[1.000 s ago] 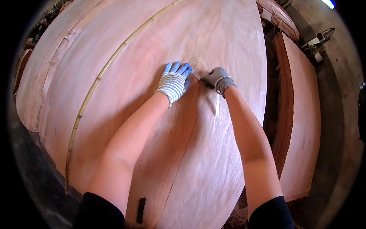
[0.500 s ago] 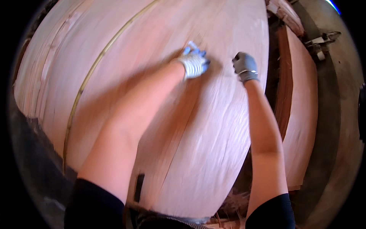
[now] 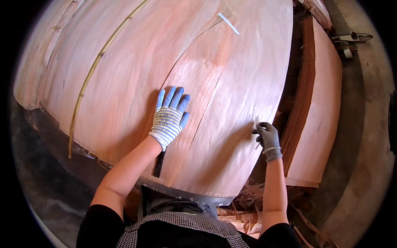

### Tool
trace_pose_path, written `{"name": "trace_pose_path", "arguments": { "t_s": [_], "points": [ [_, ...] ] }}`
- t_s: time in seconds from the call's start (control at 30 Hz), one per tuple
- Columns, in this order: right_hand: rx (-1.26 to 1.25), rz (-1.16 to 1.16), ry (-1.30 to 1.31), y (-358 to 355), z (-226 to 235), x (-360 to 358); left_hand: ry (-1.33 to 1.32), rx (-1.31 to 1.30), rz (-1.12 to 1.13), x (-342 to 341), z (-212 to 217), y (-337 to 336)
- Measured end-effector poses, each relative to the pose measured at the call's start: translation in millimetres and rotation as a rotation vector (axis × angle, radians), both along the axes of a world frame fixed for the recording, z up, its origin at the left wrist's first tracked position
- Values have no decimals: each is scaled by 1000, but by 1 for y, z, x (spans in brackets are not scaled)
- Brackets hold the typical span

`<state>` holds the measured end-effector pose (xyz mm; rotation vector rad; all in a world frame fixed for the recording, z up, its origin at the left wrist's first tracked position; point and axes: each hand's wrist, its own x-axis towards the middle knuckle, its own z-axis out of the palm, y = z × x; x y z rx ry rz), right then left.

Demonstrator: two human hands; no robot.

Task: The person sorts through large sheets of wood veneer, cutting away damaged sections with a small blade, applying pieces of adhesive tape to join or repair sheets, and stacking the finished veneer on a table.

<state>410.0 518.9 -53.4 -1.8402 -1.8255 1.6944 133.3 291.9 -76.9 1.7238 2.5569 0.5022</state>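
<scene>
A large sheet of reddish wood veneer (image 3: 215,103) lies on top of a wide stack. My left hand (image 3: 168,118), in a blue and white striped glove, rests flat on it with the fingers spread, beside a curved seam between two pieces. My right hand (image 3: 266,138), in a grey glove, is at the sheet's right edge. Its fingertips pinch a thin pale strip (image 3: 257,124) that stands up from them. A short white strip of tape (image 3: 228,23) lies across the seam far up the sheet.
A thin yellow cane (image 3: 95,66) runs across the veneer on the left. A second veneer stack (image 3: 318,124) stands to the right across a dark gap. Veneer scraps (image 3: 248,202) lie by my right elbow. A small tool (image 3: 349,41) sits on the concrete ledge.
Both hands have come down the sheet toward me. They were close together near the seam; now the left lies flat mid-sheet and the right has moved out to the right edge.
</scene>
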Motion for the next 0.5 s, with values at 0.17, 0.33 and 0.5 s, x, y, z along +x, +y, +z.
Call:
{"name": "trace_pose_path", "arguments": {
  "t_s": [0.17, 0.33, 0.5],
  "points": [
    [-40, 199, 193, -56, -10, -110, -21, -20, 6, -4, 9, 3],
    [-127, 249, 281, -71, -17, -155, -39, -15, 34, 2, 6, 3],
    [-192, 233, 282, -74, -7, -167, -264, 53, 64, 13, 9, 10]
  ]
}}
